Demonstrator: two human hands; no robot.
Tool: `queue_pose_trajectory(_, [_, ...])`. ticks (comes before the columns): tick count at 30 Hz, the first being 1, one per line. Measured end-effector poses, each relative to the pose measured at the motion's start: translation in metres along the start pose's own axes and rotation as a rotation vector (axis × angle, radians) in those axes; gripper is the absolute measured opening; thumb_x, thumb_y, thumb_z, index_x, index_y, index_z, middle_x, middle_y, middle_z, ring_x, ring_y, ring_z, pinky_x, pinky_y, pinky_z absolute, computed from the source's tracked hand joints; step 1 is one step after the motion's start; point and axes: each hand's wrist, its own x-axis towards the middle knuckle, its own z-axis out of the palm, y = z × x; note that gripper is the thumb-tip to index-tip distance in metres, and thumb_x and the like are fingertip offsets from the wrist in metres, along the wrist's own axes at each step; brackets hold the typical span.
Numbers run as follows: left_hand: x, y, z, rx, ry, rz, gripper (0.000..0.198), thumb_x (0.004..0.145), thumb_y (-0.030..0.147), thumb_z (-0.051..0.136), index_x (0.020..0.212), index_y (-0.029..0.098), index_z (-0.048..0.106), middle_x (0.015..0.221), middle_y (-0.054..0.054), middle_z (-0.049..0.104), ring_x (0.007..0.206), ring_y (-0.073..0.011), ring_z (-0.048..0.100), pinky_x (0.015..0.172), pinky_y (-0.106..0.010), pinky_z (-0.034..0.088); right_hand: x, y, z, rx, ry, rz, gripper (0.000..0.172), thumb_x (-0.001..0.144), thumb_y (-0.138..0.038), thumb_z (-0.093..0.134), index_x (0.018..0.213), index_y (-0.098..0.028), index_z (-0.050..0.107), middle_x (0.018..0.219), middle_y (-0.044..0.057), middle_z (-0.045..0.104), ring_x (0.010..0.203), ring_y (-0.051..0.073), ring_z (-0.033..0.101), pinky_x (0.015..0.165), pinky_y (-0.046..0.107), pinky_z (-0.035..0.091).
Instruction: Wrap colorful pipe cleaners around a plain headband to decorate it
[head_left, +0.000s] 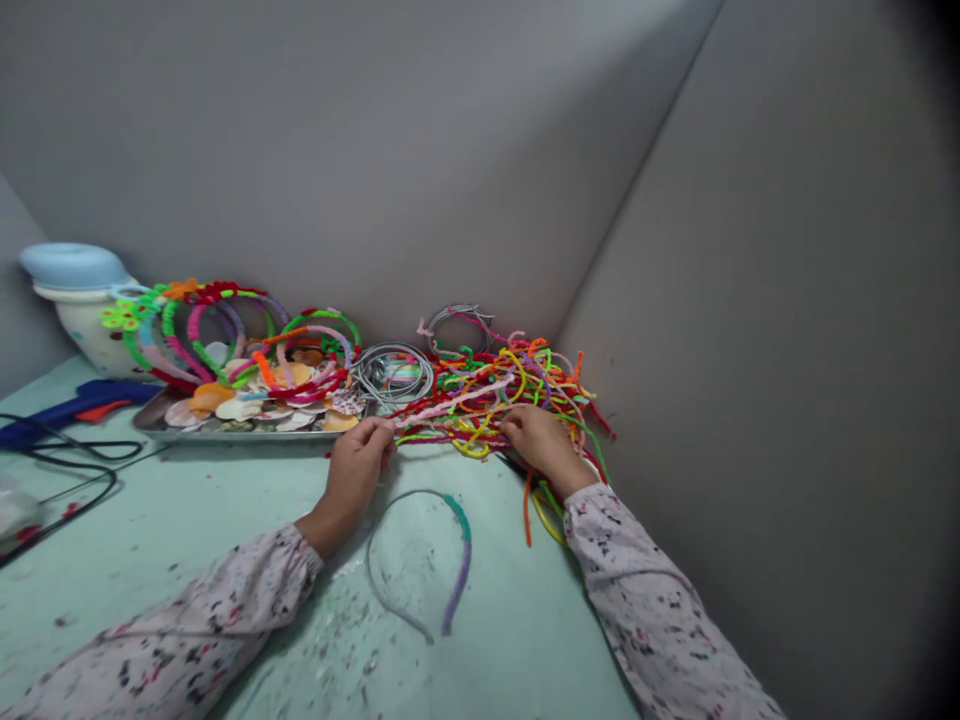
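Note:
A heap of colourful pipe cleaners (pixel 491 392) lies at the back of the table. My left hand (pixel 361 455) is closed at the heap's left edge, its fingers pinched on the end of a pink pipe cleaner (pixel 469 396). At the right side of the heap, my right hand (pixel 546 440) has its fingers bent down among the strands; what they grip, if anything, is hidden. Between my forearms lies a grey headband (pixel 381 592), wrapped in teal and purple along its right side.
A metal tray (pixel 247 437) holds shells (pixel 236 408) and several wrapped headbands (pixel 196 335). Bare grey hoops (pixel 394 373) stand beside it. Farther left are a blue glue gun (pixel 60 415), its black cord (pixel 112 480) and a blue-lidded container (pixel 90 310). Grey walls enclose the back and right.

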Motion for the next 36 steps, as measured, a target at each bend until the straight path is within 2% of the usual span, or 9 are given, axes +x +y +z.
queue_pose_trajectory(3, [0.000,0.000,0.000,-0.017,0.011,-0.020,0.023,0.082,0.036,0.052,0.068,0.017,0.054,0.056,0.004,0.049,0.046,-0.0077,0.040,0.043,-0.020,0.028,0.006,0.010,-0.018,0.122,0.070,0.091,0.021,0.080,-0.032,0.053,0.073,-0.019,0.069,0.072,0.004,0.069,0.064,0.015,0.057,0.057,0.025,0.035])
queue_pose_trajectory(7, [0.001,0.000,0.000,-0.027,0.009,-0.036,0.024,0.082,0.036,0.052,0.068,0.017,0.053,0.057,0.004,0.049,0.045,-0.0074,0.040,0.043,-0.020,0.028,0.013,0.021,-0.038,0.535,0.146,0.173,0.019,0.075,-0.035,0.055,0.073,-0.018,0.064,0.057,-0.001,0.059,0.052,0.013,0.050,0.050,0.023,0.035])
queue_pose_trajectory(9, [0.001,-0.001,0.000,-0.017,0.007,-0.028,0.024,0.083,0.037,0.052,0.068,0.017,0.053,0.057,0.004,0.049,0.046,-0.0073,0.040,0.043,-0.020,0.028,0.014,0.023,-0.039,0.742,0.129,0.217,0.017,0.074,-0.035,0.057,0.071,-0.018,0.060,0.052,-0.003,0.055,0.046,0.011,0.047,0.047,0.022,0.034])
queue_pose_trajectory(12, [0.001,-0.001,0.000,-0.009,0.006,-0.017,0.026,0.084,0.038,0.051,0.068,0.017,0.053,0.057,0.004,0.050,0.046,-0.0074,0.040,0.044,-0.020,0.029,0.014,0.024,-0.035,0.899,0.093,0.243,0.015,0.074,-0.033,0.058,0.069,-0.019,0.057,0.054,-0.002,0.058,0.044,0.010,0.047,0.043,0.021,0.033])
queue_pose_trajectory(16, [-0.001,0.001,-0.001,-0.033,0.003,-0.025,0.026,0.084,0.038,0.051,0.068,0.017,0.053,0.056,0.004,0.049,0.046,-0.0076,0.040,0.044,-0.020,0.028,0.016,0.027,-0.034,0.993,0.119,0.259,0.014,0.076,-0.031,0.059,0.071,-0.018,0.056,0.065,0.000,0.065,0.044,0.008,0.051,0.038,0.018,0.031])
queue_pose_trajectory(23, [0.000,0.001,-0.001,-0.032,-0.012,-0.012,0.027,0.083,0.038,0.051,0.065,0.017,0.051,0.055,0.004,0.048,0.046,-0.0081,0.040,0.044,-0.020,0.029,0.015,0.029,-0.045,1.147,0.187,0.217,0.017,0.074,-0.033,0.064,0.076,-0.019,0.055,0.063,-0.003,0.060,0.047,0.007,0.054,0.038,0.015,0.034])
queue_pose_trajectory(27, [0.001,-0.002,-0.001,-0.007,-0.008,-0.011,0.026,0.082,0.039,0.052,0.067,0.018,0.053,0.056,0.004,0.050,0.046,-0.0083,0.040,0.044,-0.020,0.029,0.014,0.030,-0.045,1.255,0.267,0.159,0.020,0.074,-0.036,0.064,0.073,-0.019,0.054,0.060,-0.005,0.053,0.041,0.003,0.042,0.035,0.014,0.028])
queue_pose_trajectory(32, [0.001,-0.004,-0.001,-0.004,-0.023,0.011,0.024,0.080,0.040,0.054,0.071,0.017,0.056,0.057,0.004,0.051,0.046,-0.0083,0.041,0.045,-0.020,0.030,0.014,0.032,-0.043,1.210,0.238,0.232,0.023,0.073,-0.039,0.064,0.072,-0.020,0.051,0.055,-0.007,0.045,0.036,0.003,0.034,0.033,0.016,0.023])
queue_pose_trajectory(36, [0.002,-0.007,0.000,-0.013,-0.030,0.024,0.026,0.078,0.042,0.056,0.078,0.017,0.061,0.061,0.004,0.054,0.047,-0.0084,0.042,0.045,-0.020,0.031,0.013,0.026,-0.042,1.107,0.164,0.225,0.024,0.070,-0.037,0.067,0.082,-0.019,0.057,0.058,-0.006,0.051,0.044,0.006,0.045,0.040,0.017,0.034])
